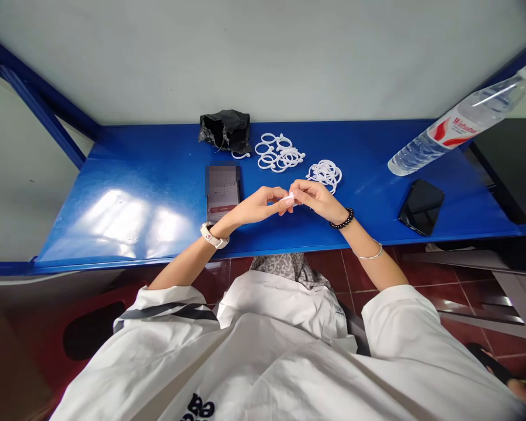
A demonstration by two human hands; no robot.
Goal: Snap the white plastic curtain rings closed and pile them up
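My left hand [263, 204] and my right hand [316, 197] meet above the blue table [149, 193], fingertips pinched together on a small white plastic ring piece [290, 199]. Most of the piece is hidden by my fingers. Just beyond my right hand lies a tight pile of white rings [325, 173]. A looser pile of white rings [278, 153] is spread farther back, toward the wall. One stray ring [241, 155] lies beside a black bag.
A crumpled black bag [225, 131] sits at the back. A phone with a lit screen [222, 191] lies left of my hands. A dark phone [421, 206] rests at the right. A clear water bottle [458, 126] leans at the far right.
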